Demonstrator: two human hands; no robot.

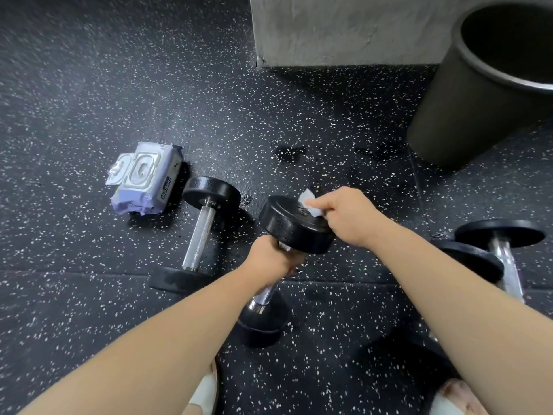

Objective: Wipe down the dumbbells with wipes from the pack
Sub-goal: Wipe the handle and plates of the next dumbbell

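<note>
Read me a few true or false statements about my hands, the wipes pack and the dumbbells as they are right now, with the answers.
1. The left hand grips the handle of the lifted dumbbell. True.
2. The right hand is empty. False: it pinches a white wipe against the lifted dumbbell's upper head.
3. A second dumbbell lies on the speckled floor. True.
4. The wipes pack sits on top of the second dumbbell. False: it lies on the floor beside it.

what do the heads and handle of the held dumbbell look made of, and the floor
Held dumbbell: heads look like black-painted metal or rubber-coated, with a semi-gloss sheen; handle looks like chromed steel, with bright glints. Floor: probably black rubber matting, with white flecks and tile seams.
</note>
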